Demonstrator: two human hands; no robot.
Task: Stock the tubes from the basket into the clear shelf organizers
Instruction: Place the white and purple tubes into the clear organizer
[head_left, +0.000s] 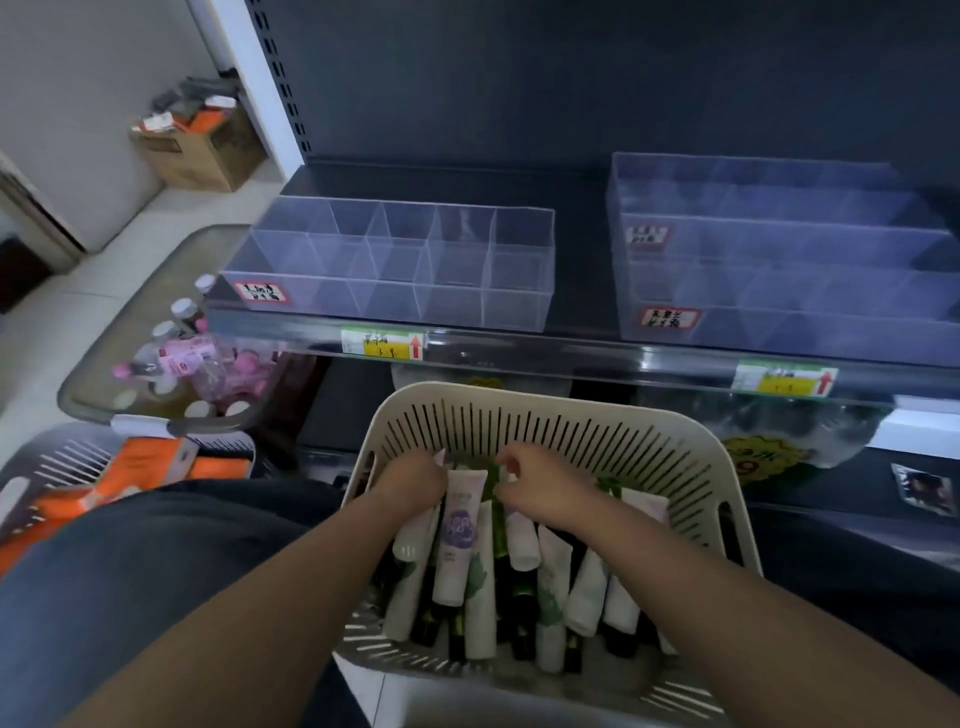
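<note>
Reaching into slotted cream plastic basket (545, 415): white purple-flowered tube (460, 535) gripped by left hand (413, 486), long axis toward body; right hand (540, 488) beside, fingers curled, grasp indeterminate.

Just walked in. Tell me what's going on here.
A person is reaching with both hands into a cream slotted plastic basket full of white and dark squeeze tubes. The left hand is closing around a white tube with a purple flower print; the right hand picks among the tubes beside it. On the dark shelf above, the two clear compartmented organizers hold nothing yet.
</note>
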